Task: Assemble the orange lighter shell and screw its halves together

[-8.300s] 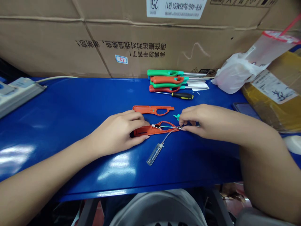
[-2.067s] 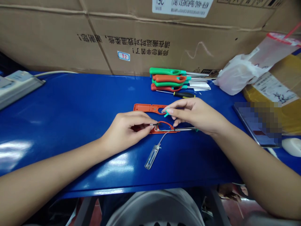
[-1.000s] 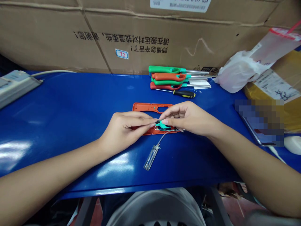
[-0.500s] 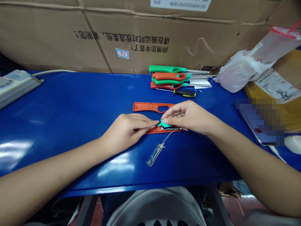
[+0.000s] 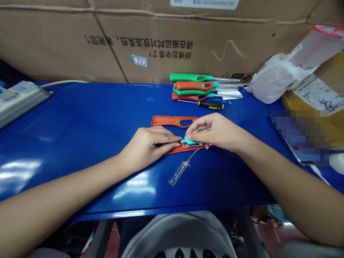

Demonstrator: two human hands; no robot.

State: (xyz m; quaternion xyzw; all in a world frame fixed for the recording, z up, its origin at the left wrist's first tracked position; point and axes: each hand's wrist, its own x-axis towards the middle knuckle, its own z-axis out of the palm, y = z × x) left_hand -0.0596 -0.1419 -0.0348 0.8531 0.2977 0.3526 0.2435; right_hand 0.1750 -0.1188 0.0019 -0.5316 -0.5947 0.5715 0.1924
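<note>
An open orange lighter shell half (image 5: 185, 148) lies at the middle of the blue table (image 5: 80, 122). My left hand (image 5: 150, 144) rests on its left end, fingers pressed together on the wires inside. My right hand (image 5: 215, 130) pinches a small green trigger piece (image 5: 189, 142) and holds it down into the shell. A clear fuel tube (image 5: 177, 173) trails from the shell on a thin hose toward me. The matching orange cover half (image 5: 172, 121) lies just beyond my hands.
A stack of green and orange lighters (image 5: 193, 87) and a black-handled screwdriver (image 5: 209, 105) lie at the back. Cardboard boxes (image 5: 134, 39) wall the far side. A white plastic bag (image 5: 276, 79) is at right, a grey power strip (image 5: 18, 102) at left.
My right hand picked up the green trigger piece, carried it left and set it into the shell. My left hand stayed on the shell's left end.
</note>
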